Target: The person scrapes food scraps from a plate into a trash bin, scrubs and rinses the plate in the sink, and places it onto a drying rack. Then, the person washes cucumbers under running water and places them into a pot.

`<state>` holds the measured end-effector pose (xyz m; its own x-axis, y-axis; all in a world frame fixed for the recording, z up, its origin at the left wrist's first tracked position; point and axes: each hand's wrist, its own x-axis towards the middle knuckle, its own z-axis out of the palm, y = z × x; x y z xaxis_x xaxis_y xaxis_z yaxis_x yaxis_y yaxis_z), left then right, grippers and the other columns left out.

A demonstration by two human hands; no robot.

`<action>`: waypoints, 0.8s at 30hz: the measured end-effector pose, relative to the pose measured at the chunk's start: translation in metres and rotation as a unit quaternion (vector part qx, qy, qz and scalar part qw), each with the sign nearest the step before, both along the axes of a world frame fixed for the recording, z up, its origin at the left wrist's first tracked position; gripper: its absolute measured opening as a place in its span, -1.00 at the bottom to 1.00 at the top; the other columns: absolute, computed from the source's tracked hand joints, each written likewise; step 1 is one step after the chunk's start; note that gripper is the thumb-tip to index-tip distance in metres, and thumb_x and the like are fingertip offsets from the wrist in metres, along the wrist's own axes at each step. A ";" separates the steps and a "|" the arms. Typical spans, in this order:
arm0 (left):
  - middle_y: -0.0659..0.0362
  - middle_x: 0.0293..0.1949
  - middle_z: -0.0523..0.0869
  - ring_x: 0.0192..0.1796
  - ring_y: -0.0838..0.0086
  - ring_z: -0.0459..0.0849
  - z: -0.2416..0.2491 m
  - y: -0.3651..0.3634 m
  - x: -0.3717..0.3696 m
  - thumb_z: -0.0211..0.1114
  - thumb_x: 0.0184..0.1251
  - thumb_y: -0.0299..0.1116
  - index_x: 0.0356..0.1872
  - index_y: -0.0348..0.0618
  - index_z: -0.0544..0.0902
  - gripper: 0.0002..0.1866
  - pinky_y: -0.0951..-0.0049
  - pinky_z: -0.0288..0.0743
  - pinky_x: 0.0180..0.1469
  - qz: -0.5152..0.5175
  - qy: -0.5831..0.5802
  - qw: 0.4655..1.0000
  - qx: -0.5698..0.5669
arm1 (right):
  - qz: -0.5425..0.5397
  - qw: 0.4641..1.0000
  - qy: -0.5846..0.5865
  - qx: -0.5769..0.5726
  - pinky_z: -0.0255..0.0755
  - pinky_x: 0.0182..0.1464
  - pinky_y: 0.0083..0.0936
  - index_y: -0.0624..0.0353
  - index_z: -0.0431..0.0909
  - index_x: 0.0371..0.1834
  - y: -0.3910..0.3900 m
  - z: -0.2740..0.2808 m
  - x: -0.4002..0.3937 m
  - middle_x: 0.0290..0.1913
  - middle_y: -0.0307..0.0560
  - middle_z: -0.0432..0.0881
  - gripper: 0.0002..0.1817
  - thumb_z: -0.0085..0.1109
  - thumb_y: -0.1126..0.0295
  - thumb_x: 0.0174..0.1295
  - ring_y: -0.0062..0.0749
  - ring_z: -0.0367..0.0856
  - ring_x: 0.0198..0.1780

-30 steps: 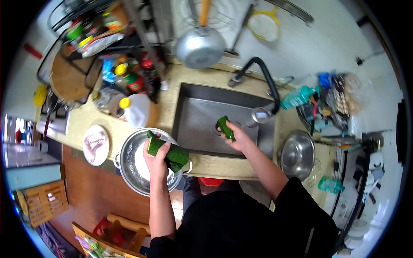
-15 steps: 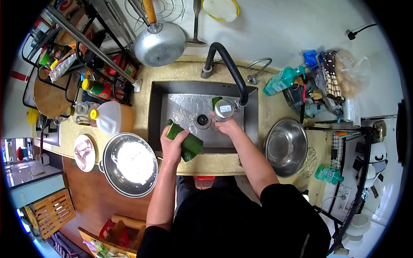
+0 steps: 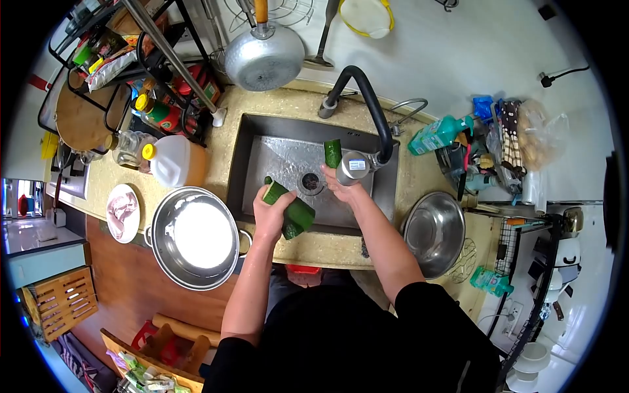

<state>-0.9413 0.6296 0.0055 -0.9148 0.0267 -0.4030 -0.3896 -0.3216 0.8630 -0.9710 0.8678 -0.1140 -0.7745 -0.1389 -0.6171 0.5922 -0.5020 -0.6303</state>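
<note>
My left hand [image 3: 268,213] is closed around a thick, dark-green gourd piece [image 3: 298,217] with a pale cut face, over the sink's front-left edge. A small green tip [image 3: 267,180] pokes up beside the fingers. My right hand [image 3: 342,187] grips the lower end of a shorter green vegetable piece [image 3: 333,153] over the sink [image 3: 282,147]. The silver faucet head [image 3: 354,167] hangs over the right fingers and hides part of them. Between the two hands lies the sink drain [image 3: 310,183].
Left of the sink are a large steel pot [image 3: 157,252], a plate of pale meat [image 3: 123,213] and a jug [image 3: 172,162]. At right stand a steel bowl [image 3: 434,232] and a green bottle [image 3: 438,135]. The black faucet neck [image 3: 371,92] arches over the sink.
The whole view has shifted and tilted slightly. More of the green piece in my right hand shows beside the faucet head. Both hands keep their hold.
</note>
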 end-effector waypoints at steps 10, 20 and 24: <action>0.24 -0.37 0.66 -0.36 0.55 0.64 -0.031 0.016 -0.022 0.49 0.08 -0.48 -0.26 -0.20 0.58 -0.74 0.49 0.55 -0.28 -0.072 -0.021 0.996 0.057 | -0.021 0.999 0.040 0.026 0.59 -0.04 -0.39 0.06 0.57 0.02 -0.002 0.026 0.004 -0.14 -0.17 0.63 -0.65 0.45 0.38 0.19 -0.32 0.64 -0.13; 0.22 -0.32 0.66 -0.30 0.54 0.65 -0.051 0.025 -0.007 0.52 0.03 -0.43 -0.18 -0.22 0.60 -0.66 0.46 0.57 -0.23 -0.110 -0.060 0.991 0.048 | 0.025 0.995 -0.101 -0.010 0.52 -0.27 -0.42 0.08 0.54 -0.21 0.012 0.041 0.005 -0.51 -0.23 0.51 -0.64 0.24 -0.01 0.35 -0.36 0.62 -0.35; 0.21 -0.31 0.67 -0.28 0.53 0.66 -0.052 0.025 -0.006 0.51 0.04 -0.44 -0.14 -0.24 0.60 -0.65 0.44 0.59 -0.20 -0.113 -0.061 0.990 0.059 | -0.006 0.996 0.019 0.088 0.55 -0.15 -0.36 0.13 0.49 -0.05 0.010 0.000 0.011 -0.23 -0.15 0.60 -0.71 0.36 0.34 0.26 -0.35 0.64 -0.21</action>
<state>-0.9471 0.6545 -0.0468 -0.8251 0.2785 -0.4917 -0.5617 -0.3098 0.7671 -0.9603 0.8780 -0.1140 -0.7993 -0.0223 -0.6006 0.5604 -0.3885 -0.7314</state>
